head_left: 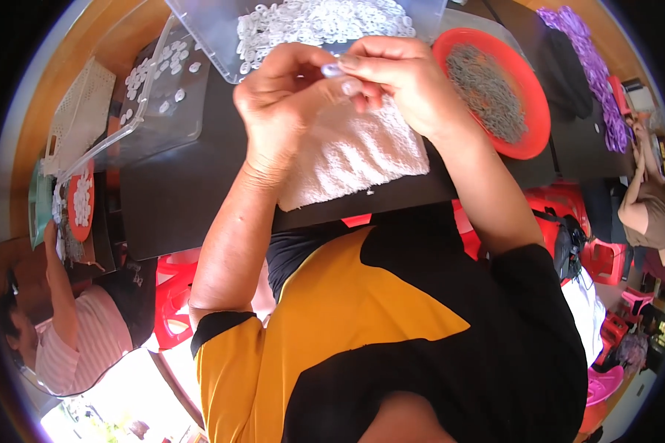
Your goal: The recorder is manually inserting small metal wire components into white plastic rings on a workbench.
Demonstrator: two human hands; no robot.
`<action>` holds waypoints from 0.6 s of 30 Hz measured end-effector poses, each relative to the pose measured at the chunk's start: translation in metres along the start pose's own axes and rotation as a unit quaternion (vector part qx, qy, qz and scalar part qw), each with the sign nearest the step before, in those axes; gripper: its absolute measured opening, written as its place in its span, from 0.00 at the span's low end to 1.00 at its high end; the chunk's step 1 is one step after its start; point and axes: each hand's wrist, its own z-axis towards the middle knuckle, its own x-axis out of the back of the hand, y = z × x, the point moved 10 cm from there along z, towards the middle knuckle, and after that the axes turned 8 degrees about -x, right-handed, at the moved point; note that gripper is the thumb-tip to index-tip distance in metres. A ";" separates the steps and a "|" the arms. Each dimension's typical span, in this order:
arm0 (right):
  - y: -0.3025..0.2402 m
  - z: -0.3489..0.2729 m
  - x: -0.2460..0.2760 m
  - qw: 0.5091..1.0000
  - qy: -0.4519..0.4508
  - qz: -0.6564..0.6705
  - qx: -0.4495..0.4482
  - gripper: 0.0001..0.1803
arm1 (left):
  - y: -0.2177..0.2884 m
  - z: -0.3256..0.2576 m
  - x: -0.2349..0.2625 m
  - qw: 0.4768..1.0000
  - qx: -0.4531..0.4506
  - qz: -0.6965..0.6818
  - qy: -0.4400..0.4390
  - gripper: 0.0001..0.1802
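My left hand and my right hand meet above a pale pink towel, with thumbs and fingertips pinched together. Between them is a small white oval plastic piece, partly covered by the fingers. Whether a second small part is held with it cannot be made out. Just beyond my hands, a clear plastic bin holds a heap of white oval pieces with holes. To the right of my right hand lies a red plate with many thin grey metal parts, too small to name.
At left, another clear bin contains scattered white ovals, near a white perforated basket. The dark table extends under everything. Purple strips lie at far right. A person works at left, another person at right.
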 end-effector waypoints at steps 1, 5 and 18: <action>-0.002 -0.004 0.001 0.998 0.030 -0.060 0.001 0.12 | 0.002 0.000 0.011 0.999 -0.002 -0.001 0.034 0.08; -0.037 -0.034 0.030 0.907 0.143 -0.376 0.127 0.10 | 0.058 0.002 0.064 0.978 -0.071 0.062 0.185 0.10; -0.049 -0.114 0.253 0.550 0.441 -0.702 -0.097 0.21 | 0.116 0.066 0.235 0.737 -0.102 0.656 0.123 0.12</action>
